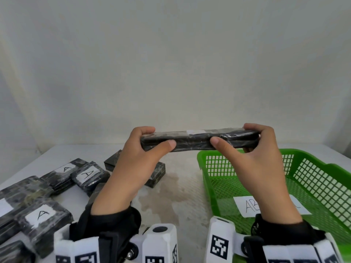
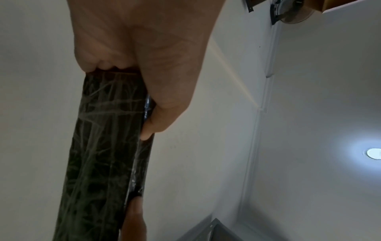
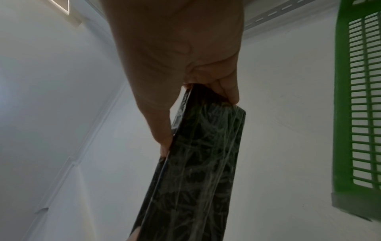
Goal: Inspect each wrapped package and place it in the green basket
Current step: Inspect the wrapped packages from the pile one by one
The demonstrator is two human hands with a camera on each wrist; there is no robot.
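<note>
A flat black package in clear wrap [image 1: 195,141] is held level in the air above the table, edge toward me, a white label on its top face. My left hand [image 1: 152,139] pinches its left end, thumb on the near edge and fingers over the far side. My right hand [image 1: 237,138] pinches its right end the same way. The left wrist view shows the package [image 2: 107,146] running away from the left hand [image 2: 132,81]; the right wrist view shows the package [image 3: 198,163] below the right hand [image 3: 185,97]. The green basket [image 1: 322,179] sits under and right of my right hand.
Several wrapped black packages [image 1: 43,215] with white "A" labels lie piled at the left of the white table [image 1: 180,196]. Two more [image 1: 157,173] lie behind my left hand. A white paper label [image 1: 247,205] lies in the basket. The basket's wall [image 3: 358,114] shows at the right wrist view's edge.
</note>
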